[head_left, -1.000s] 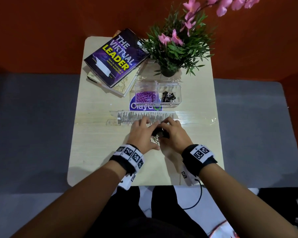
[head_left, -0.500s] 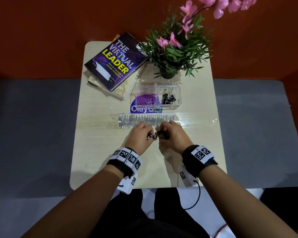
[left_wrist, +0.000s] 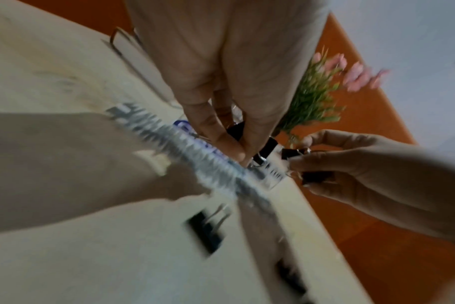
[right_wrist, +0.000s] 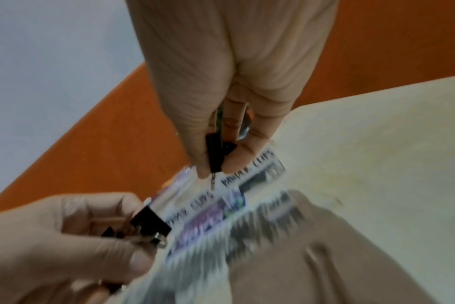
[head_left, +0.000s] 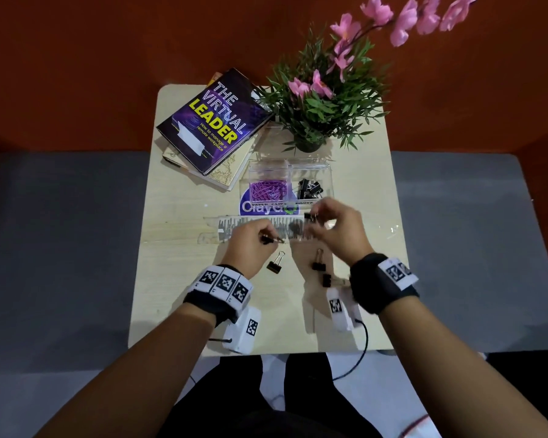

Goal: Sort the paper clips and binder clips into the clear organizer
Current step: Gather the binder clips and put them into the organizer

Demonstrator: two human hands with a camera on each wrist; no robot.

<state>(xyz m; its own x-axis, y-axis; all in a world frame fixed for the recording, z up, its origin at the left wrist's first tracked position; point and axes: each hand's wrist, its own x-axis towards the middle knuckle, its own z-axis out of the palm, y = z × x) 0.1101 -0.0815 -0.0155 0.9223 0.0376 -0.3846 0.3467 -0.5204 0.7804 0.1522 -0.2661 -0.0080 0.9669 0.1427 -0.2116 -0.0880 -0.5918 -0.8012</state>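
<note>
The clear organizer stands mid-table, with purple paper clips in its left compartment and black binder clips in its right. My left hand pinches black binder clips above the table. Just before the organizer's front wall, my right hand pinches black binder clips. Three more binder clips lie loose on the table below the hands: one on the left, one in the middle, one by my right wrist.
A stack of books lies at the back left and a potted plant at the back centre. A clear printed strip and a blue round sticker lie before the organizer. The light wooden table is small.
My hands were pressed together over a clump of clips near the table's middle. They have parted and lifted, the right moving up toward the organizer, and three clips now lie uncovered.
</note>
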